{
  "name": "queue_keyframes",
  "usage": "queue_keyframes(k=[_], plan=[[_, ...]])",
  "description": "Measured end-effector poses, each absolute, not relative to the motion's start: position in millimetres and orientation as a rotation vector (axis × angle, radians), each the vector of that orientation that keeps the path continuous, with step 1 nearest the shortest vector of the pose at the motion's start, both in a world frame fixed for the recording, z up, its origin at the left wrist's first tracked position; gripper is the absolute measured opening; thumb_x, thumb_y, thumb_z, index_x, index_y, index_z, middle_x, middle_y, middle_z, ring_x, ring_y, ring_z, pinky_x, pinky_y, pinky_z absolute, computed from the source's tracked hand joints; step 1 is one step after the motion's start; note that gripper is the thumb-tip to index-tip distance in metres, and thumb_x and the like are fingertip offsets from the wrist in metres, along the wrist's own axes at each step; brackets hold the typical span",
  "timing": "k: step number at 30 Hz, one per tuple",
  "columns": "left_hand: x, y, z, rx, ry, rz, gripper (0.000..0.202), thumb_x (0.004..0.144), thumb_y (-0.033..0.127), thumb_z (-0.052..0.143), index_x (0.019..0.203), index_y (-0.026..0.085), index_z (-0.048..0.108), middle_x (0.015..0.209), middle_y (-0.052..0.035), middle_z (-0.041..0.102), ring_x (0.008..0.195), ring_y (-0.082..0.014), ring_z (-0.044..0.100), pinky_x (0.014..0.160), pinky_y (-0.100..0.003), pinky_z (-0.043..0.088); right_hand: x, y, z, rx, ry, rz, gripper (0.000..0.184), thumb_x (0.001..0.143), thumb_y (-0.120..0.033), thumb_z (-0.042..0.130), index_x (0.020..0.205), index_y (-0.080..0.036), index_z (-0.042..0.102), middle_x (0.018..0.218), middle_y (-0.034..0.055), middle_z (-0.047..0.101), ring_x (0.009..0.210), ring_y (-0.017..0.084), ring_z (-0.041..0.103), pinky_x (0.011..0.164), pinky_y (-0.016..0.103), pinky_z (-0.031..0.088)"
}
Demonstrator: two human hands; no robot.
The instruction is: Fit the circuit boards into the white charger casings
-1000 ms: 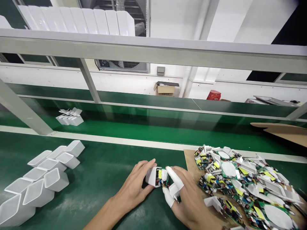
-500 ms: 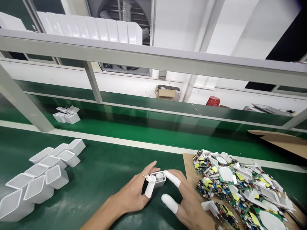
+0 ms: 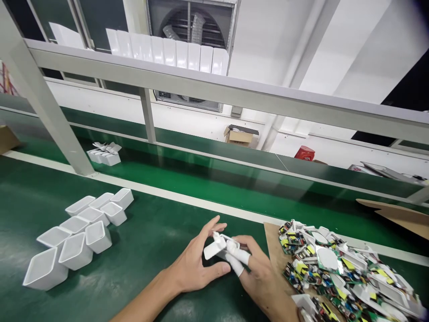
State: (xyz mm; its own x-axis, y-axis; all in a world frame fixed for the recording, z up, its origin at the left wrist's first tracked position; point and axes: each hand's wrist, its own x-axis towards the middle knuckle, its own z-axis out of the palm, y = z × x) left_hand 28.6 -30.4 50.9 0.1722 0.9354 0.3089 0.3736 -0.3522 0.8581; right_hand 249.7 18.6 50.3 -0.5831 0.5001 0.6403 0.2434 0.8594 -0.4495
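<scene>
Both hands have drawn closer together at the lower centre since half a second ago. Then the right fingers lay flat and apart. Now the right hand (image 3: 263, 279) pinches the white charger housing (image 3: 216, 246) between thumb and forefinger, both capped in white finger cots (image 3: 236, 264). The left hand (image 3: 196, 268) is splayed wide, with the forefinger pointing up and the thumb stretched under the housing, touching it rather than clasping it. The circuit boards (image 3: 335, 273) are heaped on a cardboard sheet (image 3: 272, 241) at the lower right, and the empty white shells (image 3: 77, 232) sit at the lower left on the green table (image 3: 150, 241).
</scene>
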Motion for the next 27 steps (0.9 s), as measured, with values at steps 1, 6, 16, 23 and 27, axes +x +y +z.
queue_keyframes(k=[1, 6, 16, 23, 27], plan=[[29.1, -29.8, 50.0, 1.834, 1.250, 1.161, 0.100, 0.088, 0.036, 0.082, 0.166, 0.032, 0.018, 0.158, -0.0148, 0.053, 0.140, -0.0339, 0.057, 0.117, -0.058, 0.047, 248.6, 18.2, 48.0, -0.546, -2.230, 0.430, 0.044, 0.099, -0.004, 0.050, 0.135, -0.026, 0.064, 0.120, 0.0110, 0.066, 0.102, 0.022, 0.072, 0.086, 0.034, 0.065], [33.3, -23.8, 45.2, 1.809, 1.312, 1.234, 0.077, 0.091, 0.021, 0.072, 0.157, 0.033, 0.035, 0.136, -0.0084, 0.062, 0.120, -0.0252, 0.067, 0.109, -0.050, 0.056, 247.1, 17.7, 32.2, -0.597, -2.252, 0.416, 0.038, 0.100, -0.007, 0.053, 0.133, -0.024, 0.063, 0.117, 0.0110, 0.067, 0.101, 0.022, 0.073, 0.085, 0.033, 0.066], [27.6, -23.9, 42.4, 1.874, 1.317, 1.087, 0.115, 0.080, 0.033, 0.091, 0.166, 0.040, 0.014, 0.156, -0.0139, 0.048, 0.123, -0.0308, 0.066, 0.108, -0.055, 0.057, 256.7, 15.6, 26.4, -0.523, -2.212, 0.386, 0.044, 0.095, 0.002, 0.050, 0.131, -0.021, 0.061, 0.133, 0.0162, 0.062, 0.119, 0.025, 0.069, 0.095, 0.037, 0.064], [29.2, -23.0, 47.5, 1.916, 1.317, 1.071, 0.095, 0.092, 0.024, 0.074, 0.165, 0.037, 0.015, 0.134, -0.0070, 0.064, 0.114, -0.0250, 0.069, 0.102, -0.043, 0.058, 255.5, 18.0, 26.1, -0.621, -2.236, 0.389, 0.039, 0.098, -0.003, 0.053, 0.133, -0.021, 0.059, 0.122, 0.0142, 0.068, 0.105, 0.024, 0.073, 0.086, 0.036, 0.066], [29.5, -20.6, 50.0, 1.904, 1.295, 1.079, 0.082, 0.096, 0.016, 0.061, 0.164, 0.035, 0.019, 0.121, -0.0033, 0.066, 0.101, -0.0198, 0.069, 0.095, -0.036, 0.058, 255.7, 16.8, 25.6, -0.669, -2.242, 0.374, 0.041, 0.101, -0.007, 0.054, 0.139, -0.021, 0.054, 0.122, 0.0143, 0.068, 0.109, 0.025, 0.072, 0.091, 0.038, 0.065]])
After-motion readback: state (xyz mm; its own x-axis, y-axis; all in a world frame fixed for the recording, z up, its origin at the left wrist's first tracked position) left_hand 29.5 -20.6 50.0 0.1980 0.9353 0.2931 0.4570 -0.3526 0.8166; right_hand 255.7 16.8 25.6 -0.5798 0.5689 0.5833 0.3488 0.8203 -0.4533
